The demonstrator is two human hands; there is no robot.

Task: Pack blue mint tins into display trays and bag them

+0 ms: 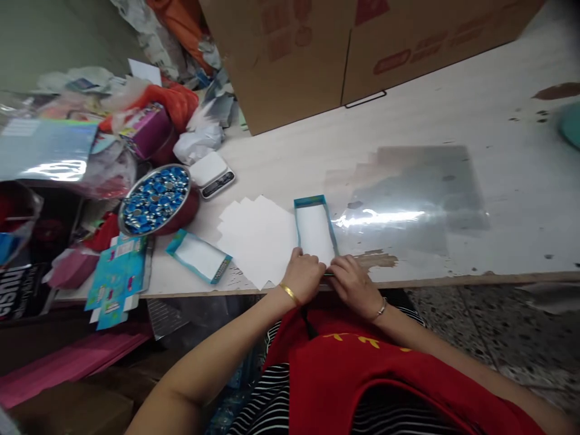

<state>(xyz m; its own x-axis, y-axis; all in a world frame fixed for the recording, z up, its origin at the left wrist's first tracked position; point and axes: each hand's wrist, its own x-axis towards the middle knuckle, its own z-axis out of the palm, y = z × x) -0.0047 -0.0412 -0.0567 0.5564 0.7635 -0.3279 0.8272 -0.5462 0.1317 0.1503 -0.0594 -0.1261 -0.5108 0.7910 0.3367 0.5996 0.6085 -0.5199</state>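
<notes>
A shallow blue carton (309, 201) with a white inside lies at the table's front edge. My left hand (306, 275) is closed on its near left corner. At the near right corner my right hand (356, 284) is closed too, fingers pinching the same end. Both hands almost meet there, and the fingers hide most of that end. Left of them fans out a stack of white sheets (258, 235). Another blue carton (220, 270) lies tilted beyond the stack. To the right, clear plastic sheets (408, 193) overlap on the table.
A large cardboard box (290, 66) stands at the back. On the left are a round bowl (186, 211) of blue wrapped pieces, a small white scale (211, 169), and flat blue carton blanks (115, 272) overhanging the edge. Bags and packaging crowd the far left.
</notes>
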